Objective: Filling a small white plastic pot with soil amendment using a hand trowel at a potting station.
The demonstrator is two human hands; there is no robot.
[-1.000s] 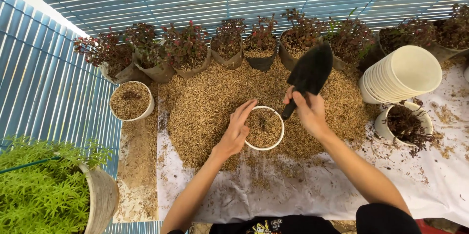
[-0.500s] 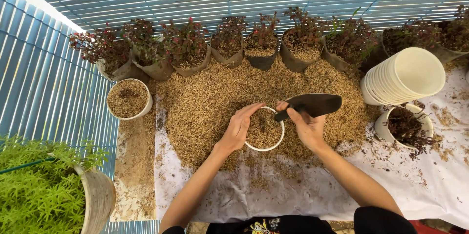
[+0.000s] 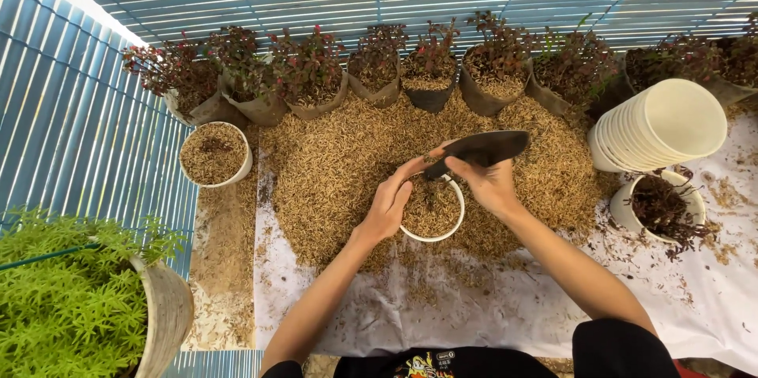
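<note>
from the head camera, looking down: the left hand (image 3: 388, 206) holds the rim of a small round white plastic pot (image 3: 431, 209), with its fingers curled around the pot's left edge. the pot is almost full of dry brown husk bits. it sits in the middle of a big pile of the same brown husks (image 3: 332, 165), spread on a white plastic sheet (image 3: 505, 307).

the right hand (image 3: 489, 185) is closed around the handle of a black plastic scoop (image 3: 478, 149). the scoop lies nearly flat, just above the far edge of the pot, with its wide end pointing to the right.

behind the pile stands a row of little dark-red plants in grey bags (image 3: 371, 70). to the left of the pile is another white pot filled with husks (image 3: 215, 155). on the right a stack of empty cream pots (image 3: 663, 125) lies on its side, and near it is a white pot with dark roots (image 3: 659, 204). a bushy green plant in a grey pot (image 3: 71, 299) is at the bottom left.
</note>
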